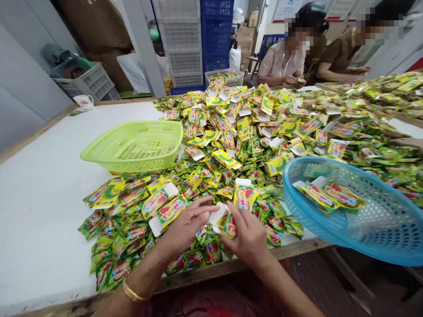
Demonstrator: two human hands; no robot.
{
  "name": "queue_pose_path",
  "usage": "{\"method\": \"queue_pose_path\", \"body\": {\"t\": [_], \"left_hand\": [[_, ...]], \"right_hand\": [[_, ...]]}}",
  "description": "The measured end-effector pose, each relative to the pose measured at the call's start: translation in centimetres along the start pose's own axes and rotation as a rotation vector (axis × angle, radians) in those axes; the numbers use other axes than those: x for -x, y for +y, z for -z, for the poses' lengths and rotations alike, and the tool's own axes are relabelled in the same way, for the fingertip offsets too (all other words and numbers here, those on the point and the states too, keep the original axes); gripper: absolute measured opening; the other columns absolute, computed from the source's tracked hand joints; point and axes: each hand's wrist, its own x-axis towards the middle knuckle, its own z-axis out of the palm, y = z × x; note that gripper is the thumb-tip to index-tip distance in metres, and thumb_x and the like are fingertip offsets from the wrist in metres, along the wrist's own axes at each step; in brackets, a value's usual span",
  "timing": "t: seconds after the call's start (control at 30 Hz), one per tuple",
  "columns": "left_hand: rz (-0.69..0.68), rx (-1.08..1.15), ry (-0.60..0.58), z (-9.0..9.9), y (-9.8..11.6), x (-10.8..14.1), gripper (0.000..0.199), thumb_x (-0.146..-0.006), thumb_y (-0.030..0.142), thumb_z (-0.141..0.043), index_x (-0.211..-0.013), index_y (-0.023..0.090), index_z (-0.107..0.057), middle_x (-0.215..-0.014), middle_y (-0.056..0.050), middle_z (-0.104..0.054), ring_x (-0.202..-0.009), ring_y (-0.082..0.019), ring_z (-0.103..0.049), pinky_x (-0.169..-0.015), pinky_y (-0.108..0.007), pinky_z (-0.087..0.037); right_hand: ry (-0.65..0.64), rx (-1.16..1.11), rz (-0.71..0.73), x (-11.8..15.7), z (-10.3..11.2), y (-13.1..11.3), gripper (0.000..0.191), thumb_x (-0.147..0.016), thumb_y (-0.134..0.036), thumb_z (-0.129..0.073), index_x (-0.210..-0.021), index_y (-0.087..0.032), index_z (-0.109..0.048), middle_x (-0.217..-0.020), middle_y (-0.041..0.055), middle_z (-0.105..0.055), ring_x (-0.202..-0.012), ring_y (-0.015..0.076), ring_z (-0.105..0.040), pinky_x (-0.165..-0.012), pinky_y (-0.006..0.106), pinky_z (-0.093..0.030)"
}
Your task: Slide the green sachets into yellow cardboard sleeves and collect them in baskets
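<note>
In my right hand (247,235) is a small yellow and green candy box (228,228), its white end flap raised on the left. My left hand (185,224) is beside that flap, fingers stretched out and thumb apart; whether a fingertip touches the flap I cannot tell. Small green candy packets (213,251) with red fruit prints lie under and around both hands. Just beyond my hands a box with a white flap (244,196) leans on the pile. Left of them are more printed boxes (172,210), some with open ends.
A blue oval basket (376,237) at the right holds a few boxes and overhangs the table edge. A green basket (132,165) sits at left on the white tabletop (42,193). Boxes are heaped behind. Two people sit across the table; crates (183,39) are stacked at the back.
</note>
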Motion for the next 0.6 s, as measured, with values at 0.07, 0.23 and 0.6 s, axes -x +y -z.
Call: {"method": "queue_pose_path", "body": {"t": [0.07,0.23,0.6], "left_hand": [[-0.098,-0.115,0.054,0.1,-0.2,-1.0,0.03,-0.087,0.03,-0.046,-0.105,0.024,-0.07,-0.124,-0.007,-0.06,-0.118,-0.022,-0.052,-0.102,-0.041,-0.04],[-0.282,-0.562,0.123,-3.0,-2.1,-6.1,0.037,-0.079,0.009,-0.056,-0.113,0.019,-0.065,-0.121,-0.01,-0.06,-0.111,-0.023,-0.054,-0.099,-0.04,-0.042],[-0.151,-0.563,0.401,-0.6,-1.7,-7.4,0.018,-0.083,0.018,-0.048,-0.072,0.016,-0.062,-0.071,-0.001,-0.061,-0.07,-0.015,-0.052,-0.068,-0.027,-0.039]], "right_hand": [[0.072,0.108,-0.074,-1.2,2.5,2.2,0.059,-0.084,-0.048,-0.053,-0.128,-0.01,-0.046,-0.086,0.0086,-0.06,-0.073,0.0201,-0.055,-0.065,0.03,-0.042],[0.216,0.58,-0.405,-5.2,9.9,10.2,0.077,-0.079,-0.062,-0.054,-0.132,-0.006,-0.045,-0.096,0.019,-0.061,-0.085,0.0338,-0.058,-0.069,0.044,-0.044],[-0.144,0.252,-0.264,-2.2,-0.5,1.9,0.059,-0.084,-0.048,-0.053,-0.133,-0.016,-0.044,-0.131,0.0188,-0.047,-0.113,0.0333,-0.047,-0.085,0.047,-0.044]]}}
